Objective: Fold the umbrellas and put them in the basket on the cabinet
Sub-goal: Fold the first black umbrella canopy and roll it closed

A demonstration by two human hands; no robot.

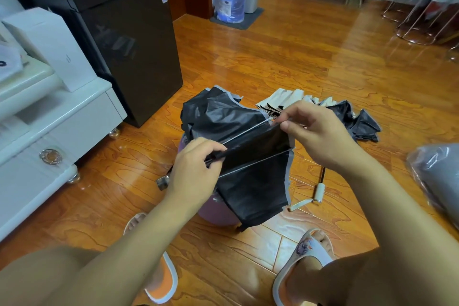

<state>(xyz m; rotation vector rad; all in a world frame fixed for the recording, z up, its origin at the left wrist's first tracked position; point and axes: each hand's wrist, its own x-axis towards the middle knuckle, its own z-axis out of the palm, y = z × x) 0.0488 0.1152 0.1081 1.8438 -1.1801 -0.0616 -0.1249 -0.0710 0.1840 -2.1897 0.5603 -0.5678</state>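
- Left hand: fingers curled, pinching a fold of the black umbrella at the inner end of its ribs.
- Right hand: thumb and fingertips pinching the same umbrella's canopy edge at a rib tip.
- Black umbrella: half collapsed, stretched between both hands above the floor.
- Beige umbrella: collapsed on the floor just beyond the right hand; its handle lies below that wrist.
- Black fridge: far beyond the left hand.
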